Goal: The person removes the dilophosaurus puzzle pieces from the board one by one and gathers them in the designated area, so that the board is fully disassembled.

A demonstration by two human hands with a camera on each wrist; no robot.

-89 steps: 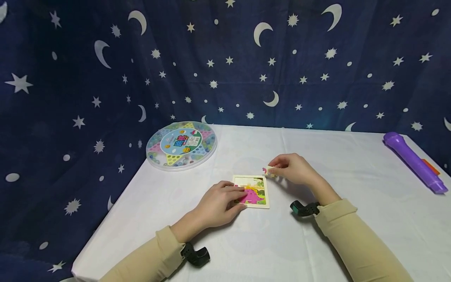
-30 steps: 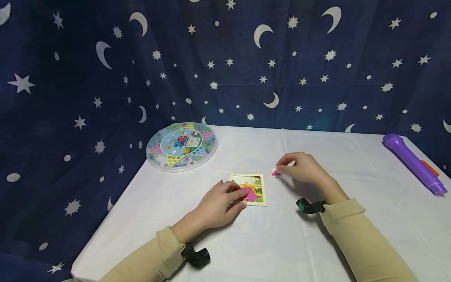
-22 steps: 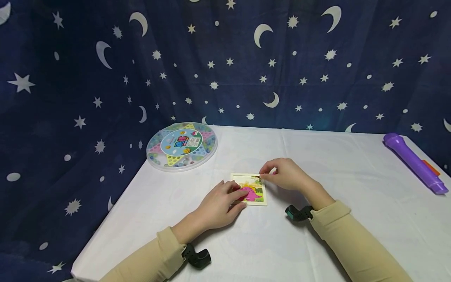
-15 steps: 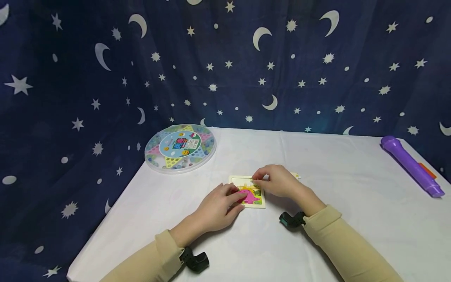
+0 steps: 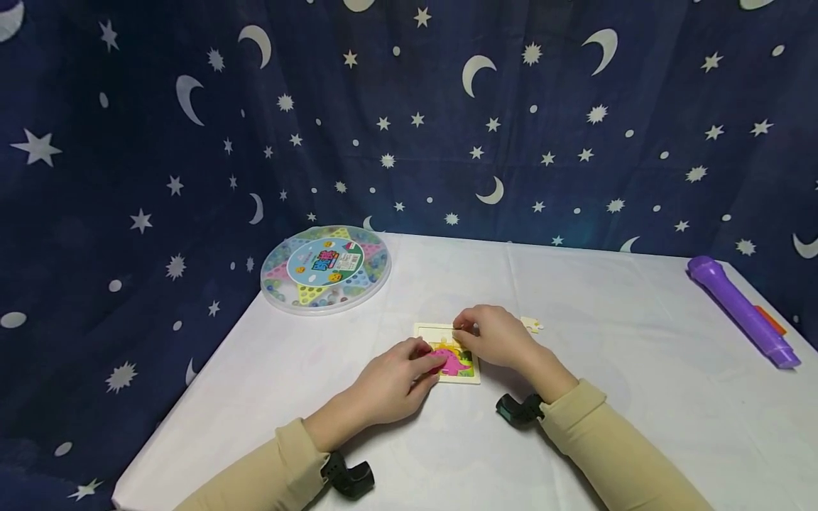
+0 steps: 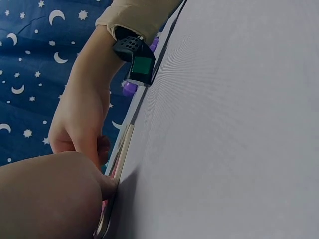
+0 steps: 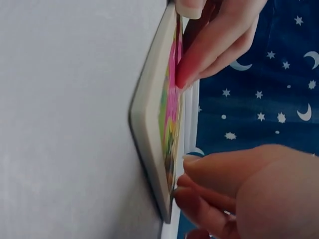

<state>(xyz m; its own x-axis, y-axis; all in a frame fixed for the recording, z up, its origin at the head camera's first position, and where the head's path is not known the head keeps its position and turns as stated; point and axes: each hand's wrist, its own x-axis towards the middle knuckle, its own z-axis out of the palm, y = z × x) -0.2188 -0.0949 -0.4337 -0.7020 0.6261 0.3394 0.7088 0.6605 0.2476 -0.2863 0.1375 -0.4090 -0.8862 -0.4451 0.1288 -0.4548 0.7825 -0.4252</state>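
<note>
A small jigsaw puzzle with a pink dinosaur, set in a pale frame [image 5: 471, 379], lies on the white table. My left hand [image 5: 391, 380] rests on its left side, fingertips pressing the picture and the thumb at the near edge. In the right wrist view, the left fingers [image 7: 214, 50] touch the pink part of the puzzle [image 7: 173, 107]. My right hand [image 5: 501, 337] is over the frame's upper right corner, thumb and fingertips together at the surface; the puzzle piece they pinch is mostly hidden. Just beyond this hand lies a loose pale puzzle piece [image 5: 530, 324].
A round clear-lidded board game box [image 5: 326, 270] with colored marbles stands at the back left. On the far right lies a purple tube-shaped object [image 5: 741, 312] with an orange part. A dark blue star-and-moon curtain [image 5: 434, 106] hangs behind the table.
My right hand has moved left from beside the frame to its upper right corner, carrying a pinkish piece. The loose pale piece has come into view behind it. The left hand stays on the puzzle.
</note>
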